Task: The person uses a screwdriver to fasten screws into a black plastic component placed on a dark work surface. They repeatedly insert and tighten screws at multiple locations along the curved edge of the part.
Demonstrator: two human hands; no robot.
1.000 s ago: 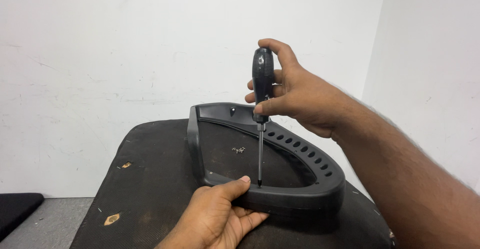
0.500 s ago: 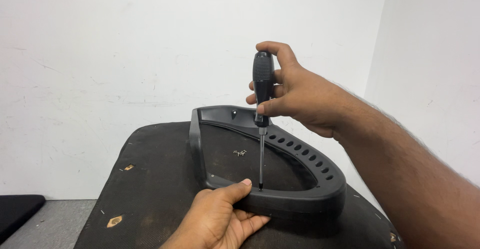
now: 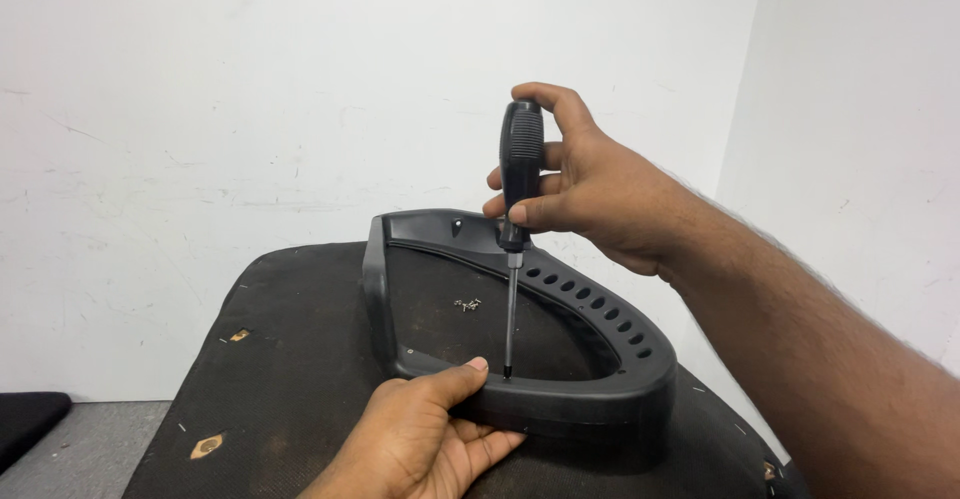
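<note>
The right hand (image 3: 590,184) grips an upright screwdriver (image 3: 520,174), tip on the black plastic frame (image 3: 560,399)'s near rim — probably on a screw. The left hand (image 3: 420,439) clamps that rim on the table (image 3: 260,359); a tilted shaft could slip toward the thumb.

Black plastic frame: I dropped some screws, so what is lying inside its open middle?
Inside the black plastic frame, a few small screws lie on the dark padded surface. The left hand covers the near edge, so anything beneath it is hidden.

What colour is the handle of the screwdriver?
Black, with a ribbed grip; the screwdriver handle shows best in the head view, held by the right hand.
</note>
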